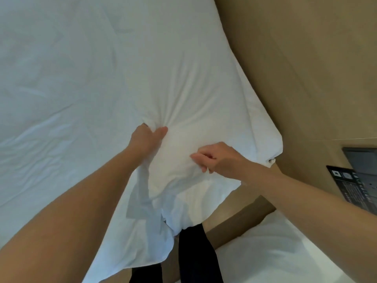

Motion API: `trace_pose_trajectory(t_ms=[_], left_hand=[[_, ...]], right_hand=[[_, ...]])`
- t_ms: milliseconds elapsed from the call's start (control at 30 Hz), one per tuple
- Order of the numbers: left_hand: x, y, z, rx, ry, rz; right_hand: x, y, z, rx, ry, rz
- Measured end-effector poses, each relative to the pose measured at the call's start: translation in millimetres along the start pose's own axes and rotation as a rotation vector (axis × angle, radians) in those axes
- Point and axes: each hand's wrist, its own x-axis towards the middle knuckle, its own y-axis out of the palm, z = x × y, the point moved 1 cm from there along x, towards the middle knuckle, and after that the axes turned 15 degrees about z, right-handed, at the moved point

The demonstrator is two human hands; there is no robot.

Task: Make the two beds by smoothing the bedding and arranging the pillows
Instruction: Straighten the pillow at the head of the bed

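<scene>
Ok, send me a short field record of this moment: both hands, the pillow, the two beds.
pillow: white, beside the tan wall, creases fanning from the left grip
left hand: pinches a bunch of pillow fabric
right hand: grips the pillow cover, fingers curled
first bed: white bedding, wrinkled
second bed: white corner, lower right
other: dark printed card, right edge

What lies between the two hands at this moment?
Only the white pillow: a bare, creased stretch of its cover spans from the left hand to the right hand, both gripping it. The head view shows this.
</scene>
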Motion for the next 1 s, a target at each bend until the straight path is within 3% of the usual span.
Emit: trace_pose_trajectory(t_ms=[133, 233, 367, 567, 633, 733, 900, 1000], left_hand=[[-41, -42, 61, 0.038, -0.086, 0.047], [-34, -49, 82, 0.046, -0.149, 0.051], [8, -34, 72, -0.022, -0.235, 0.023], [59, -34, 1, -0.26, -0.044, -0.285], [62, -33, -15, -0.304, -0.078, -0.285], [51, -36, -20, -0.275, -0.079, -0.302], [-20, -58, -21, -0.272, 0.166, -0.46], [-84, -76, -1, -0.316, 0.265, -0.466]], right_hand=[[4, -45, -28, 0.065, 0.134, -0.367], [33, -57, -48, 0.222, 0.259, -0.334], [81, -66, -49, 0.544, 0.278, -0.359], [119, -91, -80, 0.852, 0.413, -0.445], [122, -87, -75, 0.848, 0.372, -0.508], [119, -77, -47, 0.83, 0.251, -0.764], [54, -39, 26, 0.989, 0.104, -0.974], [-7, 12, 73, 1.053, 0.078, -1.061]])
